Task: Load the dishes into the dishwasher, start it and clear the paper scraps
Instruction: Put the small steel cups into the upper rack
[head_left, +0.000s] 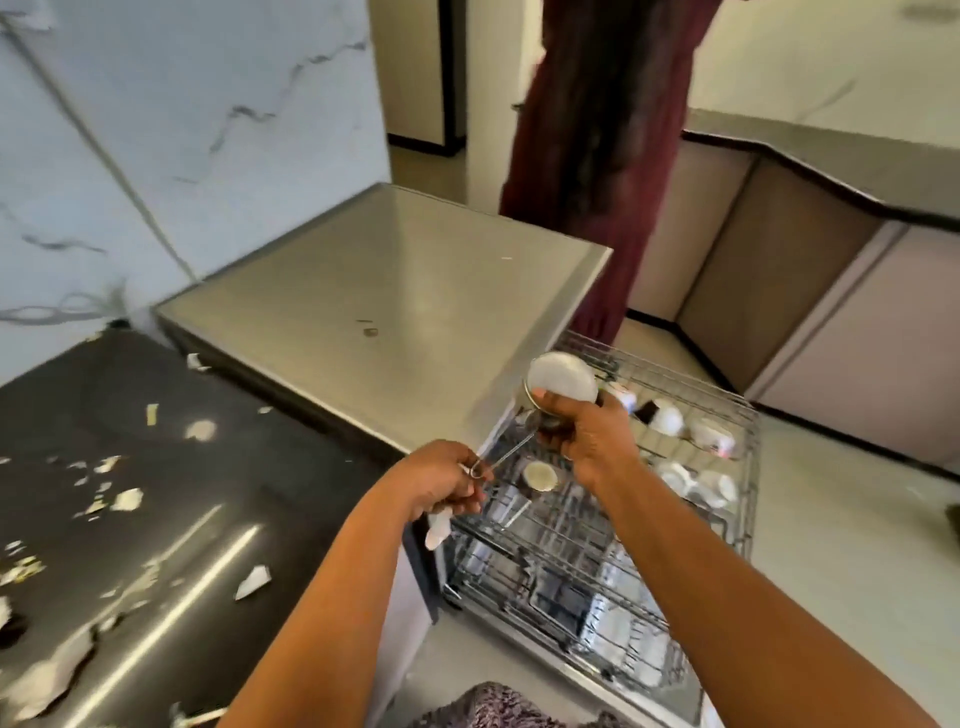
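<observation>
The pulled-out wire rack of the dishwasher sits under and beyond both hands. Five white cups lie tipped in it, to the right of the right hand. A sixth cup, brownish inside, stands just below the fingers. A lower rack shows beneath, but its load is too blurred to name.

One strainer is held above the rack. The right fingers curl round its round head, and the left hand pinches the wire handle. A white bit hangs under the left fingers; I cannot tell what it is.

More than a dozen paper scraps litter the black desk, left of the left hand. Behind is a marbled wall. A person in dark red stands on the pale floor by beige cupboards.
</observation>
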